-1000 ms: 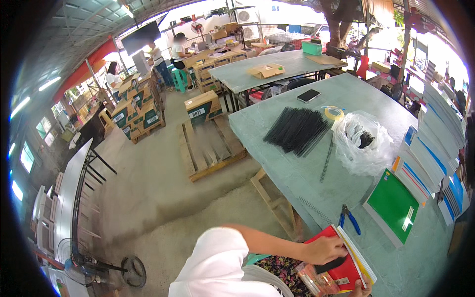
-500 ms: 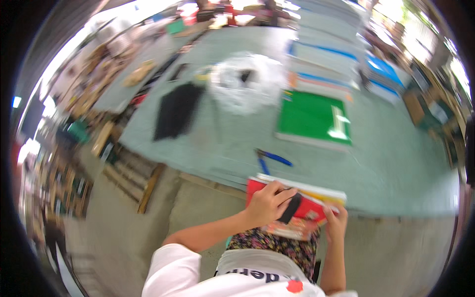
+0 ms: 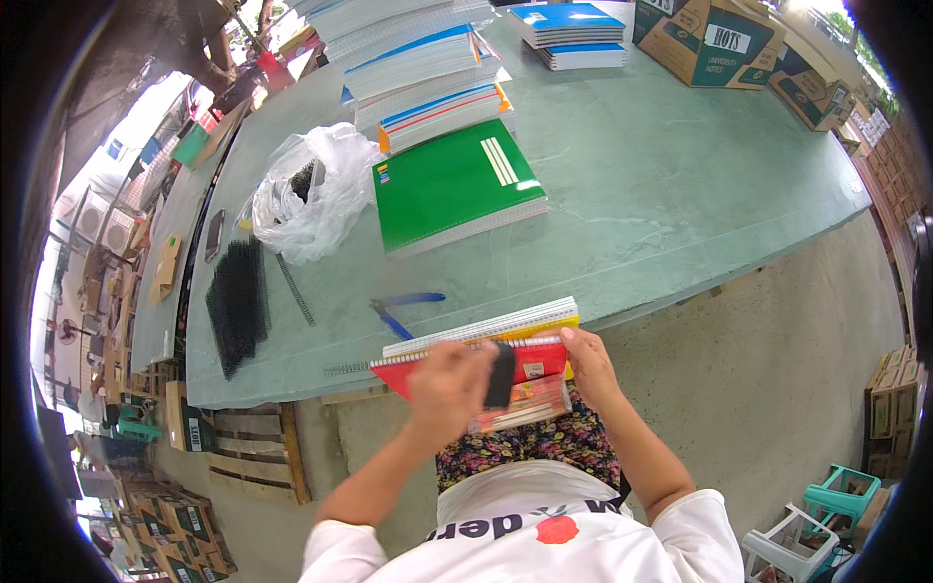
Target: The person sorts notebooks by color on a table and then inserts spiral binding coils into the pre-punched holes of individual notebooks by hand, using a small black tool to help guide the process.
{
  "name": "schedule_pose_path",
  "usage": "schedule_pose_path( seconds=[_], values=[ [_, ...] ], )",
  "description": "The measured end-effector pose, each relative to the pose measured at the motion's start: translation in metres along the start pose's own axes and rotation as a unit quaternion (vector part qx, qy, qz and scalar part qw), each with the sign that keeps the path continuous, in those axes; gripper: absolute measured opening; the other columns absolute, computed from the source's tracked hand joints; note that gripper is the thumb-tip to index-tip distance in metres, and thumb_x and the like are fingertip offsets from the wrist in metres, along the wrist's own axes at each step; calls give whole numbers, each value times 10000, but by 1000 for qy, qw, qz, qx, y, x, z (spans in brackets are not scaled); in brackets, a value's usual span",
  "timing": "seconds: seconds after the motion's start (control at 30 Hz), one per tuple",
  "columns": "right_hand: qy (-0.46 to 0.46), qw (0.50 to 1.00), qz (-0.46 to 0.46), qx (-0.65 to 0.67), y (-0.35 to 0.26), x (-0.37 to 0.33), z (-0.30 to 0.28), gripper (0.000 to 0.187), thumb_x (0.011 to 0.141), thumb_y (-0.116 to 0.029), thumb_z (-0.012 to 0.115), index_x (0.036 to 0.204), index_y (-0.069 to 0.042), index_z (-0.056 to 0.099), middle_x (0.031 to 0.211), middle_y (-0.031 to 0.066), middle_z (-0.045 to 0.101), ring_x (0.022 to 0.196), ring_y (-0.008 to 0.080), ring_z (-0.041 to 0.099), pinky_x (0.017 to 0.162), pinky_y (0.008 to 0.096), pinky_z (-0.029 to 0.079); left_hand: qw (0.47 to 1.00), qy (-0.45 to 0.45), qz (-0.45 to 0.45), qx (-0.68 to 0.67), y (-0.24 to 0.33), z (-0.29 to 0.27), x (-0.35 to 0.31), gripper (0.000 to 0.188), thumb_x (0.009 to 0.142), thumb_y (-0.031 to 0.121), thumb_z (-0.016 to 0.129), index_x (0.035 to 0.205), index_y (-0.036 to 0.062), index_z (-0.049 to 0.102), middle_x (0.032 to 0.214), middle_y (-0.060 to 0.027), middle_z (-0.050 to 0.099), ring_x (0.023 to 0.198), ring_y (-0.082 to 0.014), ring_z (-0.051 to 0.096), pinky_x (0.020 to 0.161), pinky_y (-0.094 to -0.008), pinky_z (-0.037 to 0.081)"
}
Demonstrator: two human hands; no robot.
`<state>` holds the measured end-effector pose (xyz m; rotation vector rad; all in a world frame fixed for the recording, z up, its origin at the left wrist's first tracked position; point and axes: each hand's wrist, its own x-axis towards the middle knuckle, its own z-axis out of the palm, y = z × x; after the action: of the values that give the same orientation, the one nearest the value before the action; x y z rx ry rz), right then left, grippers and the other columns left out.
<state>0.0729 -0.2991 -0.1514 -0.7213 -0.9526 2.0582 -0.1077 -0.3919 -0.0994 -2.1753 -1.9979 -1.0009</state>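
A red spiral notebook (image 3: 544, 361) is held upright at the table's front edge, in front of my body. My right hand (image 3: 590, 367) grips its right end, thumb along the top. My left hand (image 3: 449, 381), smeared by motion, is closed around a black flat piece (image 3: 501, 377) against the notebook's coil edge. A thin coil (image 3: 347, 369) sticks out at the notebook's left end. Behind it lies a yellow-covered spiral notebook (image 3: 571, 313). Below, on my lap, are pinkish-covered notebooks (image 3: 535, 394). Blue-handled pliers (image 3: 418, 298) lie just beyond.
On the table are a green notebook stack (image 3: 447, 185), tall paper stacks (image 3: 418, 73), a plastic bag (image 3: 316, 194), a black coil bundle (image 3: 238, 306), a loose coil (image 3: 295, 290) and a phone (image 3: 215, 235). Blue notebooks (image 3: 569, 24) and cartons (image 3: 709, 44) stand farther back.
The view has swung right, so the table's things appear farther left. My left hand and the black piece have shifted toward the notebook's coil edge. My right hand still holds the right end.
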Motion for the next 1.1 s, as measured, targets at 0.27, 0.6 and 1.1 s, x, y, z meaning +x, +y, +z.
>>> schedule_pose_path(
  seconds=[0.27, 0.6, 1.1],
  values=[
    [-31, 998, 10, -44, 2, 2, -9, 407, 936, -274, 409, 1018, 64, 620, 996, 131, 638, 934, 163, 579, 881, 283, 412, 981, 192, 11, -14, 24, -17, 29, 264, 727, -8, 685, 982, 43, 634, 863, -86, 535, 773, -201, 529, 662, -285, 439],
    [-44, 999, 6, -16, 0, 7, -2, 433, 927, -271, 383, 1031, 83, 612, 967, 146, 641, 853, 182, 606, 819, 290, 452, 990, -136, -3, -22, 34, -4, 15, 294, 695, -2, 685, 978, 72, 653, 764, -85, 539, 664, -214, 536, 579, -304, 450],
    [-30, 999, 25, -31, -7, -5, -3, 461, 945, -376, 406, 1030, 35, 597, 949, 64, 606, 839, 114, 551, 779, 267, 435, 981, -11, -61, -181, 6, 1, 83, 248, 745, 52, 642, 993, 41, 647, 781, -108, 605, 718, -289, 569, 705, -342, 466]
  ],
)
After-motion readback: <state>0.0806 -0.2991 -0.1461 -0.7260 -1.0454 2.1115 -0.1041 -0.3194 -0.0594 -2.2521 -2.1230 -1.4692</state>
